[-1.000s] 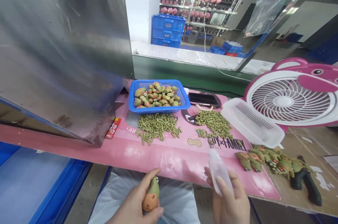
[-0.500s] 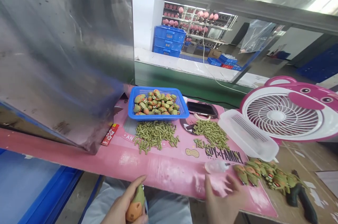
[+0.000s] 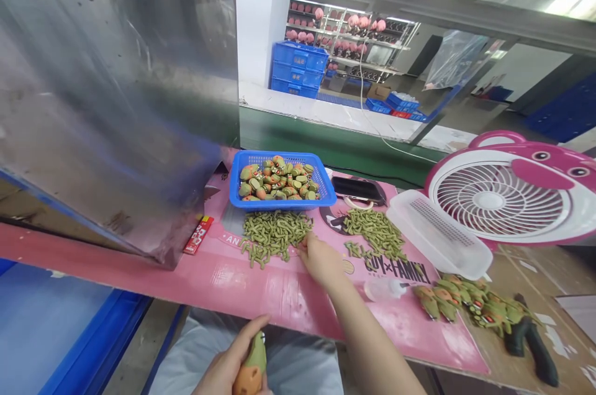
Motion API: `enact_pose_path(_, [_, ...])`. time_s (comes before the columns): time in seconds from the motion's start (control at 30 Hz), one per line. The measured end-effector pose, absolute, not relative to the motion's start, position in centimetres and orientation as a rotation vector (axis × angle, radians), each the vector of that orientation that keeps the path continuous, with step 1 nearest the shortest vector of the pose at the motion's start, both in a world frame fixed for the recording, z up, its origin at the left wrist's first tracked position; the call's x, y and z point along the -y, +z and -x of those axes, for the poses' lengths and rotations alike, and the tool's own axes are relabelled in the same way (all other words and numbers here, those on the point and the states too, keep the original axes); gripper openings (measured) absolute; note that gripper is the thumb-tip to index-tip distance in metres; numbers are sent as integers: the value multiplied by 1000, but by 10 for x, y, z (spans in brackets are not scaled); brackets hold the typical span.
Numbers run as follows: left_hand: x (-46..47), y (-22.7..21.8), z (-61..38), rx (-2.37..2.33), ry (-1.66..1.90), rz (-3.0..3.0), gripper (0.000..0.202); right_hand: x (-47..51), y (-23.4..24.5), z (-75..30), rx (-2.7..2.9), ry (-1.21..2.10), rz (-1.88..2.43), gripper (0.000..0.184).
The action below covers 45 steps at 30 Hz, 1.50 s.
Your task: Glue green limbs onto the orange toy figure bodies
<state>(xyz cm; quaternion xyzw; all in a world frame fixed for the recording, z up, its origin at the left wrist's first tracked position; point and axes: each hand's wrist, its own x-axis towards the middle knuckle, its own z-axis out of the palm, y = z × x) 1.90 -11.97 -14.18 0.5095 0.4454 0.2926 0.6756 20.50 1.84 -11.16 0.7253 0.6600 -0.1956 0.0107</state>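
Head view, and your right hand (image 3: 321,261) is out over the bench (image 3: 223,283), back of the hand up, fingertips at the near right edge of a heap of green pieces (image 3: 272,233). Those fingers curl down, tips mostly hidden; whether they're pinched on a piece or apart, I can't tell. Behind them your bare forearm slants back to the bottom of the view.

Down low, your left hand (image 3: 226,367) sits over your lap (image 3: 300,361), just in front of the bench edge, and its fingers are clamped on a figure (image 3: 254,365). Your thumb lies along one side, pointing forward; the other fingers wrap the far side, partly out of sight. And look at that figure: tilted, narrow green part up, rounded orange part below with a small dark spot, a touch of white and black near the green tip.

Outward now: the slim pieces lie jumbled, a second heap (image 3: 377,233) to the right. Past the first heap stands a blue basket (image 3: 282,205), loaded with green-and-orange parts (image 3: 279,181). Near your right forearm lies a translucent bottle (image 3: 384,289), with more green figures (image 3: 447,299) beyond it at the right.
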Motion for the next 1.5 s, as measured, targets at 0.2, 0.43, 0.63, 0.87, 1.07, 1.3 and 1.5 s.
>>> enact_pose_path(0.2, [120,-133,-21,-1033,620,-1238,66,-19,-96,-213,-2292,-873,-2055,10])
enact_pose_path(0.43, [110,-109,-31,-1162,479,-1553,70,84,-100,-211,-2564,-1970,-1831,7])
enact_pose_path(0.63, [99,-78,-42,-1165,163,-1823,70,122,-106,-207,-3655,-1343,-1451,11])
enact_pose_path(0.87, [95,-67,-48,-1103,-6,-1960,72,120,-102,-209,-3650,-1204,-1461,10])
enact_pose_path(1.07, [95,-66,-49,-1075,-69,-1988,69,120,-98,-201,-3613,-1034,-1547,6])
enact_pose_path(1.3, [96,-62,-50,-1095,-54,-2013,65,120,-97,-201,-3526,-1076,-1620,8])
enact_pose_path(1.5, [95,-63,-49,-1096,-129,-2022,67,117,-96,-201,-3484,-1110,-1610,12])
